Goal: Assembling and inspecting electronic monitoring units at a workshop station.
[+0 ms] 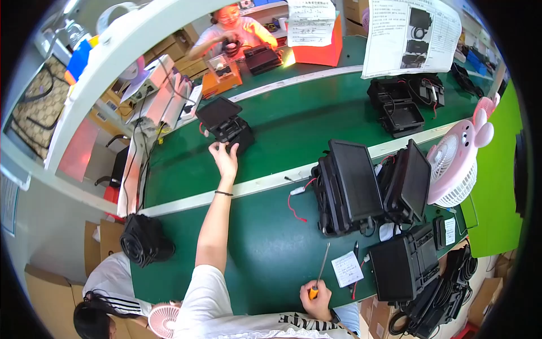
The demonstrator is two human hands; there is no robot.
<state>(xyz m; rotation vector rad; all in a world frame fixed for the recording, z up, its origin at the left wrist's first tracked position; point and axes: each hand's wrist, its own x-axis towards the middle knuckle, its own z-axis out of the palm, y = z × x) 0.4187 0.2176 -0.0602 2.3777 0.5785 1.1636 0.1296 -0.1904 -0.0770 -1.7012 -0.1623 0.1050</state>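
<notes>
My left hand (pixel 224 160) reaches over the white rail, its fingers at the near edge of a black boxy device (pixel 228 129) with a raised flat panel (pixel 219 112). The fingers seem to grip that edge, though the contact is partly hidden. At the near edge of the green bench, my right hand (pixel 317 300) is closed round the orange handle of a screwdriver (pixel 322 268), its shaft pointing away from me. Close by lie a handwritten note (pixel 347 269) and a dark pen (pixel 356 248).
Black devices with panels (pixel 354 181) stand to the right, near a pink fan (pixel 451 164). A coiled black bundle (pixel 145 240) sits at the left. An open black case (pixel 398 107) lies beyond the white rail (pixel 271 183). Another person (pixel 234 37) works across the bench; one sits lower left.
</notes>
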